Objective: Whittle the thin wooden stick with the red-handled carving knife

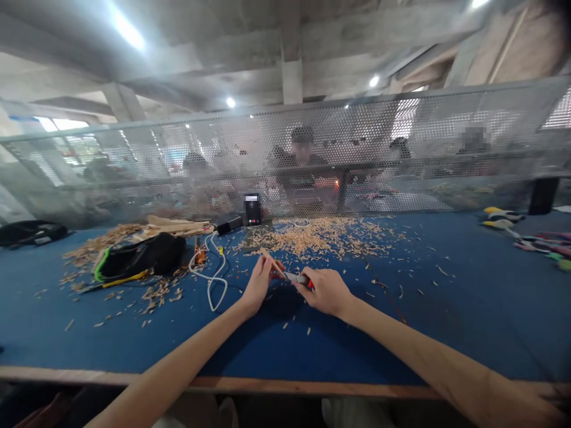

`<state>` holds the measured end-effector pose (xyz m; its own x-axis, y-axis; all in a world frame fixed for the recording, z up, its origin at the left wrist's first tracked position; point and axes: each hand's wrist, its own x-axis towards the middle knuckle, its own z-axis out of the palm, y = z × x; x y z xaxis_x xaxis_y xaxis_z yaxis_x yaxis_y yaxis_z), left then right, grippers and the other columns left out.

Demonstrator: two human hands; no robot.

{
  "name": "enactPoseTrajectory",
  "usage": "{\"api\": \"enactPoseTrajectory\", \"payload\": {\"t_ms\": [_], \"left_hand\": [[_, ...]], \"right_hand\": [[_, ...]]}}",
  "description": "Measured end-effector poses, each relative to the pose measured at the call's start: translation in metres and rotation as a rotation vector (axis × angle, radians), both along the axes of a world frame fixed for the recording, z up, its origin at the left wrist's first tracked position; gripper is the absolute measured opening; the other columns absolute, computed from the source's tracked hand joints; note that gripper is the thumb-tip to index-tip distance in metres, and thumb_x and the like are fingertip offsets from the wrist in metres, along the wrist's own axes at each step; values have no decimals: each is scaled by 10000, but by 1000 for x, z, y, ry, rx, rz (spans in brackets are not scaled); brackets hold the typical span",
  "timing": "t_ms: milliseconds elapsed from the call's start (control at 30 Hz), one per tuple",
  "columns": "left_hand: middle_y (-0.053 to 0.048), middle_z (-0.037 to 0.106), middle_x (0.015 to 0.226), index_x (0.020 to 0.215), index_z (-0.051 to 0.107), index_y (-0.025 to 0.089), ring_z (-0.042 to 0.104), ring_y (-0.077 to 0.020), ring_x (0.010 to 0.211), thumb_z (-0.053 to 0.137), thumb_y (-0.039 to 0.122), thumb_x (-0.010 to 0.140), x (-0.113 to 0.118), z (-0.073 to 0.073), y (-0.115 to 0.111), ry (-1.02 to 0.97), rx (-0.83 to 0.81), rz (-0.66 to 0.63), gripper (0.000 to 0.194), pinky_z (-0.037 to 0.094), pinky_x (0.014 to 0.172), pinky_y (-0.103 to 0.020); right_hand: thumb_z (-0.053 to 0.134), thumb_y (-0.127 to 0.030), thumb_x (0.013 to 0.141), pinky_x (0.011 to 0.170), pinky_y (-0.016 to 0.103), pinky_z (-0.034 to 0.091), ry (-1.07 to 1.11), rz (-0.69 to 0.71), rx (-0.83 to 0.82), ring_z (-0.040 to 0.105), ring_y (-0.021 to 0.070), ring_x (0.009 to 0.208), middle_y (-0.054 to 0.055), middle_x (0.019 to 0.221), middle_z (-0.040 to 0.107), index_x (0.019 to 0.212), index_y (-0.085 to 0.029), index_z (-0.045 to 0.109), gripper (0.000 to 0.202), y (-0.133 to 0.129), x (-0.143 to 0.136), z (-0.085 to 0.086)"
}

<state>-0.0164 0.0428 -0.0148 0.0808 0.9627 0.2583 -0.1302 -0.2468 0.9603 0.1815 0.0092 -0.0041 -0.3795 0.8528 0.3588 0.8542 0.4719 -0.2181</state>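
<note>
Over the blue tabletop [250, 351], my left hand [259, 280] is closed around a thin, pale wooden stick [274, 264] that slants between the two hands. My right hand [328, 290] grips a utility knife [298, 278] with a grey front and a red part showing near the fingers. The knife's tip meets the lower end of the stick or lies just beside it; I cannot tell which. Wood shavings [307, 238] lie heaped beyond my hands, and a few loose curls are scattered on the table below them.
A black pouch with green trim [147, 255] lies left, near wood strips [173, 226] and a yellow tool [127, 279]. A white cable [209, 278] loops left of my hands. A phone [252, 209] stands before the perforated metal screen [223, 184]. Pliers [502, 217] lie far right. People sit beyond the screen.
</note>
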Motion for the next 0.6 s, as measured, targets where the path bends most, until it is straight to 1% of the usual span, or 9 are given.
{"api": "enactPoseTrajectory", "payload": {"t_ms": [33,100,133,167,233,333,433,500,600], "left_hand": [[40,544,688,832,507,213,554,-130,612,654,703,810,-1,-1,2,-30,-46,-26,512,471,581,-255],[101,414,568,834,482,219,402,-82,448,683,681,789,-3,-2,4,-38,-139,-84,507,339,452,-209],[119,361,545,843,491,214,323,-63,415,700,658,781,-4,-2,5,-32,-171,-105,495,271,426,-196],[126,333,541,855,508,206,274,-52,411,716,629,772,-4,-3,5,-28,-191,-121,479,224,422,-191],[117,340,563,877,552,182,273,-48,443,739,547,752,-3,-4,4,-18,-201,-145,429,212,443,-190],[91,387,600,921,609,162,343,-67,508,728,424,727,0,-5,0,46,-194,-155,347,272,489,-205],[92,370,586,925,628,165,339,-84,530,682,374,713,3,-5,-4,111,-189,-201,303,290,504,-218],[89,372,591,879,613,173,317,-82,531,657,342,687,4,-4,-7,124,-185,-245,259,267,494,-216],[86,394,616,790,546,190,285,-63,506,636,267,631,4,2,-12,168,-229,-296,198,194,470,-217]], "right_hand": [[488,-502,1007,626,270,352,9,-27,-18,717,214,777,58,839,760,913,-222,611,320,0,1,2],[423,-544,1028,609,275,328,25,-57,-51,709,212,764,54,823,750,907,-223,600,386,1,4,5],[397,-535,1039,600,277,318,32,-64,-61,703,208,748,50,809,744,909,-224,597,392,2,6,6],[378,-517,1048,591,278,308,40,-68,-65,699,204,733,46,796,740,913,-225,595,387,4,7,6],[360,-476,1061,582,279,300,60,-75,-58,695,198,722,39,795,740,928,-229,592,364,7,9,4],[370,-438,1067,597,277,320,80,-71,-39,705,199,765,41,870,757,982,-236,596,315,12,9,0],[368,-417,1072,627,276,349,76,-12,-12,711,202,801,54,972,766,1065,-238,598,291,13,7,-4],[366,-412,1075,637,273,358,61,25,1,712,200,807,57,1008,767,1103,-242,598,289,13,5,-6],[379,-408,1073,640,268,362,-5,60,-4,713,202,799,62,971,769,1092,-235,604,285,13,2,-8]]}}
